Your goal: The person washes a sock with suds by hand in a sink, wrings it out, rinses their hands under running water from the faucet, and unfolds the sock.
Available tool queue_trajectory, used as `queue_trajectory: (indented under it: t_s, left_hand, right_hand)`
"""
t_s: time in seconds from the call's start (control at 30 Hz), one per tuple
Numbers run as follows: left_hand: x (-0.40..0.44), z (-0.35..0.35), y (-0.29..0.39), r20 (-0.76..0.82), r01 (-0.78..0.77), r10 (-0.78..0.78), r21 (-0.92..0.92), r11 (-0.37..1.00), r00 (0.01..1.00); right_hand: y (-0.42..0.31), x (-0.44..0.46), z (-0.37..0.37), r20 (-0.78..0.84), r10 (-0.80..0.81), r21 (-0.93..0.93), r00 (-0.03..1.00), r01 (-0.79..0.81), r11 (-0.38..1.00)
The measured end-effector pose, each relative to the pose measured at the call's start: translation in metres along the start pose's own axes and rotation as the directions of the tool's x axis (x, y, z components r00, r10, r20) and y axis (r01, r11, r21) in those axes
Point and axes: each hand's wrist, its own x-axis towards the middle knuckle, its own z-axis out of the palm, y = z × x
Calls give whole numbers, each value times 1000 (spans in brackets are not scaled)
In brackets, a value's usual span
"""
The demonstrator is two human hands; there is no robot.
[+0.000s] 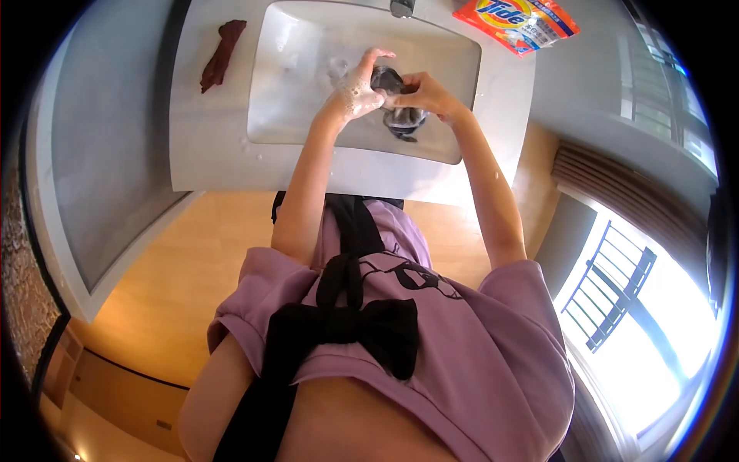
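Suds (356,94) coat the left hand (350,96), so I take the step in hand to be rubbing a small grey cloth (406,119) clean. It is inside the sink (281,115), between both hands; whether its lower end touches the bottom I cannot tell. The right hand (427,96) pinches its upper part between thumb and fingers. The left forefinger arches away from its thumb; whether that hand grips, I cannot tell. The next move seems to call for a firm hold on both sides, to work fold against fold. The cloth looks crumpled and limp, dark on top, paler and banded below, probably wet.
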Motion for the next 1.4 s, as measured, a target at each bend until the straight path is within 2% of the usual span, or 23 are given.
queue_trajectory:
  t_s: [0.07,0.13,0.2,0.27,0.33,0.43,0.47,0.53,0.6,0.67,0.7,0.73,0.77,0.8,0.9,1.0,1.07,1.13,1.2,1.27,1.33,1.37,1.4]
  left_hand:
    - [-2,1,-3,62,77,-67,-175,982,996]
    - [0,6,-16,27,55,-51,-193,980,998]
    - [-3,8,-22,-13,36,-39,-215,976,999]
    - [-9,0,-22,61,278,-274,-76,957,960]
    - [-9,-8,-27,91,352,-351,-2,936,932]
    - [-15,-18,-34,225,371,-320,-245,895,920]
    - [-19,-21,-37,222,370,-319,-246,896,921]
    - [-27,-21,-42,151,310,-295,-718,623,943]
    - [-25,-12,-25,5,154,-349,-904,399,937]
    - [-16,-2,-23,27,98,-331,-975,201,943]
    - [-14,5,-26,-34,89,-424,-960,266,905]
    - [-17,14,-38,-99,88,-511,-940,329,854]
    - [-11,15,-103,139,145,-103,-988,55,985]
    - [-12,18,-88,158,168,-193,-985,37,968]
    - [-7,17,0,63,202,-670,-970,132,740]
    - [-5,22,-19,-54,230,-629,-904,360,776]
    - [-15,19,-21,-67,-4,-454,-990,139,888]
    - [-20,14,-30,179,185,-118,-982,38,977]
    - [-15,25,-17,-42,91,-393,-945,315,919]
    - [-10,34,9,-84,128,-580,-941,315,810]
    - [-16,32,-49,-23,141,-407,-920,367,913]
    - [-16,26,-38,79,143,-341,-976,167,937]
    - [-20,21,-26,170,166,-261,-985,-39,950]
  right_hand:
    - [4,1,-1,10,71,-32,997,-70,997]
    - [3,1,-1,-93,-91,-173,991,74,982]
    - [10,2,-6,-82,-52,-216,995,33,976]
    - [17,1,-12,-142,-249,-243,958,210,947]
    - [6,-6,-9,-130,-238,-210,962,208,955]
    - [-3,-13,-1,-210,-174,-12,962,175,984]
    - [2,-8,3,-288,-157,198,945,219,955]
    - [5,-1,17,-454,-71,531,888,334,779]
    - [-2,7,38,-596,95,567,797,334,753]
    - [9,18,61,-565,94,465,820,222,857]
    - [-12,7,78,-560,5,324,828,214,921]
    - [-5,12,98,-560,-205,112,802,319,941]
    - [-13,9,106,-559,-415,-254,718,328,910]
    - [-19,7,110,-477,-609,-586,633,287,758]
    - [-14,43,86,-734,-277,-316,620,49,947]
    - [-19,37,83,-747,-109,-140,656,4,990]
    - [-16,19,102,-533,-611,-582,585,271,767]
    - [-15,18,99,-609,-503,-496,613,199,845]
    - [-22,36,88,-723,-293,-308,626,88,947]
    - [-25,43,67,-713,-37,-60,700,-9,998]
    - [-28,31,83,-696,-277,-299,663,83,951]
    - [-16,26,93,-596,-554,-479,582,297,826]
    - [-15,29,95,-595,-556,-481,580,297,825]
